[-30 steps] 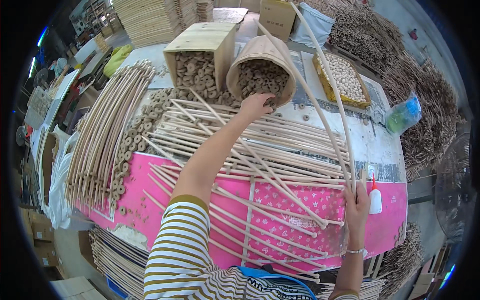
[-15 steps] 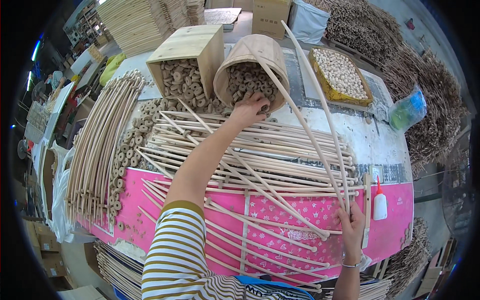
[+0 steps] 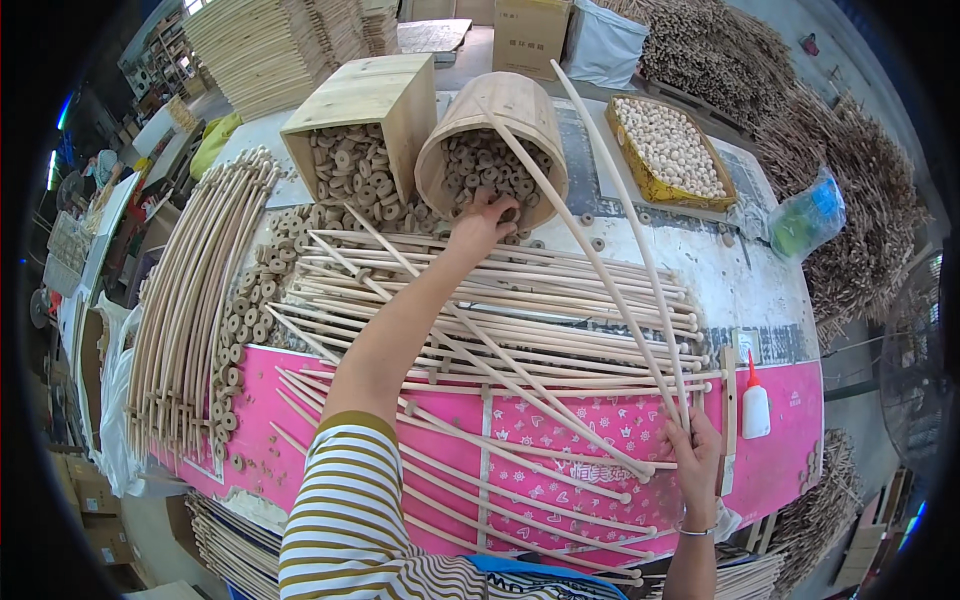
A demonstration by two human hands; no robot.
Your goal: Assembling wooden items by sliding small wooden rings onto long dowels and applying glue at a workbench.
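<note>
My left hand [image 3: 480, 228] is at the lower lip of a tipped wooden bucket [image 3: 508, 97], its fingers curled on a wooden ring [image 3: 510, 213]. Many small brown wooden rings [image 3: 490, 165] fill the bucket. My right hand [image 3: 692, 452], at the right of the pink cover, is closed round the near ends of two long pale wooden rods [image 3: 640, 235]. These rods slant up and away, spreading apart toward their far ends. Beneath my left forearm, more pale rods [image 3: 520, 330] lie across the table, some with a ring or knob on them.
Beside the bucket lies a wooden box [image 3: 365, 90] spilling rings. Bundled rods [image 3: 200, 310] line the left side. A yellow tray [image 3: 625, 150] of small pale beads stands far right. A glue bottle [image 3: 756, 408] with a red nozzle and a plastic jug [image 3: 805, 220] are at the right.
My left hand has drawn slightly down from the bucket's mouth, and a ring now shows at its fingers. My right hand keeps its hold on the two rods. The whole view has shifted slightly.
</note>
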